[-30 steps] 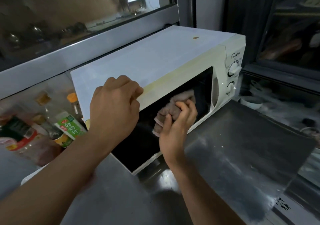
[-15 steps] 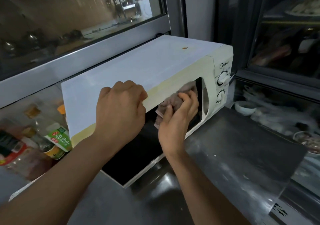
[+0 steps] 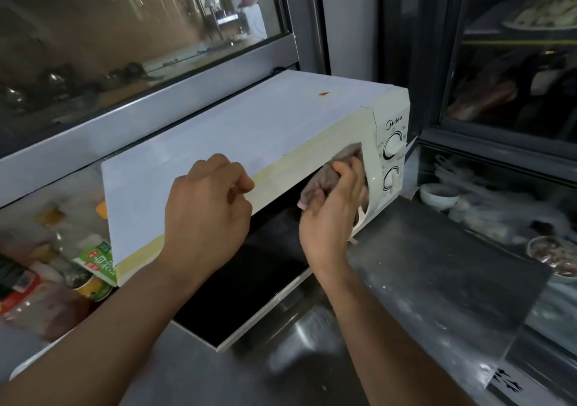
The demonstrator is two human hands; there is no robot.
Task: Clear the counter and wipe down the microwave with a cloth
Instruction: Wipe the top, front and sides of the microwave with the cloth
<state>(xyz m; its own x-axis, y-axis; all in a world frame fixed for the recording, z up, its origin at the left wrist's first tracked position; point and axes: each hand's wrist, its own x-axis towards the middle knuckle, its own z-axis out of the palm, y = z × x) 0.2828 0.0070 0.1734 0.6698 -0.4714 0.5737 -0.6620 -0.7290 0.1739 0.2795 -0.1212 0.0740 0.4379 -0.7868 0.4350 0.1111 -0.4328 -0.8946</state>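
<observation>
A white microwave [image 3: 249,131] stands on the steel counter [image 3: 437,281], its dark glass door [image 3: 249,287] facing me. My left hand [image 3: 206,215] rests on the top front edge with curled fingers, thumb over the yellowed strip. My right hand [image 3: 334,212] grips a bunched pinkish-grey cloth [image 3: 324,181] and presses it against the upper right corner of the door, next to the control panel with two dials [image 3: 392,162].
Bottles and a green-labelled can [image 3: 93,268] stand to the left of the microwave. A small white bowl [image 3: 438,195] and a metal bowl [image 3: 552,256] sit at the right. A window [image 3: 125,31] rises behind, and a dark glass cabinet [image 3: 515,62] stands at the right.
My right hand has carried the cloth from the middle of the door up and right to the corner by the dials. My left hand has stayed on the top edge.
</observation>
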